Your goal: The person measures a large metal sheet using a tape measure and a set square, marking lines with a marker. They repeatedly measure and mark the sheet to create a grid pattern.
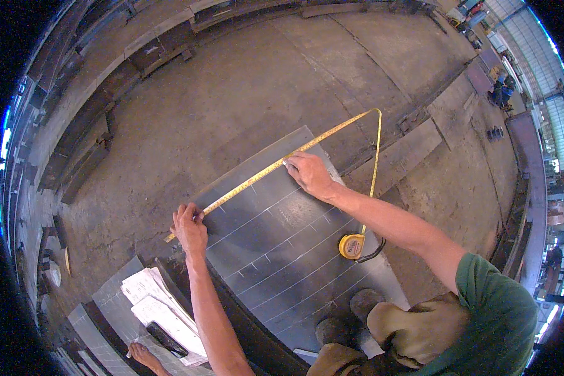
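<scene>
We've got the left hand [190, 228] pinching the yellow printed tape blade [252, 182] near its end, fingers bent in, a short bit poking out past them. Our right hand [308, 173] is curled almost closed beside the blade, with something small and white between the fingertips; can't tell exactly what. The blade crosses a dark grey metal plate [244, 229] marked with white lines, sticks out past its edge, then bends sharply back to the rounded yellow tape case [351, 246] lying on the plate. Lower left: white papers [164, 313], a black phone [167, 339] and another person's hand [145, 357].
</scene>
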`<state>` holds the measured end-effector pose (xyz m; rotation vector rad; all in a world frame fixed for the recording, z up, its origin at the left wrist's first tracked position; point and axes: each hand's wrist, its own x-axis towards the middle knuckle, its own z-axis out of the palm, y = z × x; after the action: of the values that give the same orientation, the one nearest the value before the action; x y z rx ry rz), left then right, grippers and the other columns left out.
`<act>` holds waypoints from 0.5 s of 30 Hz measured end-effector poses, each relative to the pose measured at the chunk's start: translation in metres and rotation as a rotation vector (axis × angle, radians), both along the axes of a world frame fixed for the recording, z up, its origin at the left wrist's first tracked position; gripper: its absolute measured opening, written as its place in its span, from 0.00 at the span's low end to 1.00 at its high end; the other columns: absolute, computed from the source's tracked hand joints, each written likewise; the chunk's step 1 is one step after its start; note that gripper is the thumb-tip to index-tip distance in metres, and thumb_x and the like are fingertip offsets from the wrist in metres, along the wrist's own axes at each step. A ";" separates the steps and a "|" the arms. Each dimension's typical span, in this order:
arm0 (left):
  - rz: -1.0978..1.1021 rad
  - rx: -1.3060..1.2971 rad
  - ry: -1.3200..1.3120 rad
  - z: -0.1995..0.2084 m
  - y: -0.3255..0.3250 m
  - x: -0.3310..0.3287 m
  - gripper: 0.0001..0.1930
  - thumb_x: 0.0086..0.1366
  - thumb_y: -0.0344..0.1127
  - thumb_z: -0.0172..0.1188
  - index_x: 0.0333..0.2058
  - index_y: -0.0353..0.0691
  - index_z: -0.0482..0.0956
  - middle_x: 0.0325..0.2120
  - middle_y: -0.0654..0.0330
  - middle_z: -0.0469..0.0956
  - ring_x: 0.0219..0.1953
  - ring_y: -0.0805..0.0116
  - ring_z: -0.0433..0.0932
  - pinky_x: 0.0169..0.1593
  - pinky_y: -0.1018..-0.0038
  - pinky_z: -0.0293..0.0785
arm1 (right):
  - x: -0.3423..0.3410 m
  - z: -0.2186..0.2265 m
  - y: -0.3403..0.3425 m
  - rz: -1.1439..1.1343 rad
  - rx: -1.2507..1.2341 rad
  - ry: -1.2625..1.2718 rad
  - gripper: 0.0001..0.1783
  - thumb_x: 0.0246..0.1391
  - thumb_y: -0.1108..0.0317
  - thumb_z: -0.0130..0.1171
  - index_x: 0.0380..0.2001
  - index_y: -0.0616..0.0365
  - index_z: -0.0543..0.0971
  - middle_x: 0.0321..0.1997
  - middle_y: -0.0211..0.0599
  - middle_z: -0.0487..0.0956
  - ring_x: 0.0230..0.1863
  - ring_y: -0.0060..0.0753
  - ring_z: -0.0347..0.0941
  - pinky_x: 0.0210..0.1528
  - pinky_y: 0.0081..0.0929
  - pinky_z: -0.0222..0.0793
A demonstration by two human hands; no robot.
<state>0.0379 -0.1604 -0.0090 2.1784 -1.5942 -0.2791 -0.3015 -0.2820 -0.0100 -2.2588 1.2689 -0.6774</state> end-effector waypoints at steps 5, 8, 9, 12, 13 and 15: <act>0.009 0.022 -0.015 -0.001 0.002 0.001 0.06 0.59 0.29 0.66 0.32 0.45 0.78 0.36 0.64 0.75 0.47 0.53 0.74 0.49 0.47 0.68 | 0.003 0.003 0.001 0.004 0.023 0.017 0.10 0.56 0.70 0.58 0.38 0.64 0.80 0.39 0.53 0.79 0.43 0.61 0.76 0.46 0.52 0.73; 0.012 0.026 -0.016 0.000 0.002 -0.001 0.06 0.59 0.29 0.66 0.32 0.45 0.78 0.36 0.63 0.75 0.47 0.53 0.74 0.49 0.47 0.68 | 0.005 0.001 0.003 -0.028 0.010 0.018 0.10 0.55 0.69 0.58 0.37 0.64 0.79 0.39 0.54 0.79 0.43 0.62 0.76 0.46 0.52 0.73; 0.013 0.029 -0.016 0.000 0.001 -0.001 0.05 0.59 0.29 0.66 0.33 0.45 0.78 0.36 0.63 0.76 0.47 0.53 0.74 0.49 0.47 0.68 | 0.005 0.000 0.004 -0.041 0.002 0.019 0.10 0.55 0.69 0.58 0.36 0.64 0.79 0.39 0.54 0.79 0.43 0.62 0.76 0.46 0.53 0.73; 0.003 -0.008 -0.026 -0.001 0.002 0.000 0.05 0.59 0.30 0.66 0.33 0.45 0.78 0.38 0.63 0.76 0.48 0.53 0.74 0.50 0.47 0.67 | 0.012 -0.001 0.005 -0.078 0.004 0.052 0.09 0.54 0.68 0.58 0.34 0.64 0.79 0.37 0.54 0.79 0.43 0.62 0.76 0.46 0.53 0.73; -0.004 -0.041 -0.042 -0.004 0.003 0.002 0.05 0.59 0.30 0.66 0.33 0.45 0.78 0.38 0.63 0.76 0.48 0.53 0.73 0.50 0.46 0.67 | 0.015 -0.001 0.005 -0.092 0.021 0.085 0.09 0.54 0.68 0.58 0.33 0.64 0.79 0.37 0.53 0.79 0.42 0.61 0.76 0.46 0.54 0.73; -0.026 -0.110 -0.065 -0.009 0.000 0.001 0.05 0.59 0.30 0.66 0.33 0.45 0.78 0.39 0.63 0.76 0.49 0.53 0.73 0.50 0.46 0.67 | 0.017 0.000 0.002 -0.097 0.035 0.188 0.09 0.52 0.67 0.59 0.32 0.64 0.79 0.36 0.53 0.80 0.42 0.60 0.77 0.45 0.54 0.73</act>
<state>0.0387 -0.1604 -0.0176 2.1043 -1.6336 -0.1264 -0.2844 -0.2799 -0.0099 -2.2880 1.4751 -0.4809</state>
